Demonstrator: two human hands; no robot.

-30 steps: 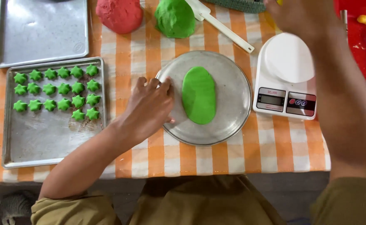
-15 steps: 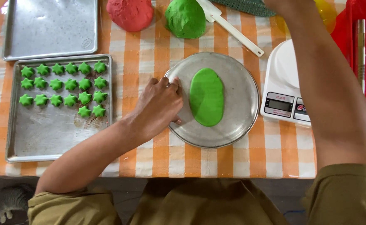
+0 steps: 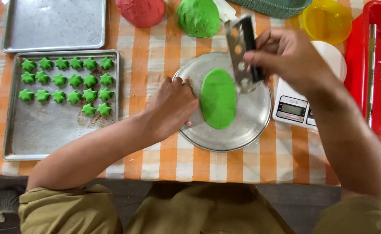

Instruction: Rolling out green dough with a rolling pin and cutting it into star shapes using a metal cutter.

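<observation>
A flat oval of green dough (image 3: pixel 218 99) lies on a round metal plate (image 3: pixel 251 125) in the middle of the table. My left hand (image 3: pixel 172 104) rests on the plate's left rim, fingers curled against its edge beside the dough. My right hand (image 3: pixel 286 54) hovers above the plate's upper right and grips a metal scraper with a black handle (image 3: pixel 241 52), its blade pointing down toward the plate.
A baking tray (image 3: pixel 47 138) at left holds several green star-shaped dough pieces (image 3: pixel 67 81). An empty tray (image 3: pixel 53 26) lies behind it. Red dough ball (image 3: pixel 141 11), green dough ball (image 3: pixel 198 17), yellow bowl (image 3: pixel 325 19), kitchen scale (image 3: pixel 296 108) and red tray (image 3: pixel 379 78) stand around.
My right hand has come back from the far right edge holding the metal scraper and now hangs over the plate. My left hand has stayed on the plate's rim.
</observation>
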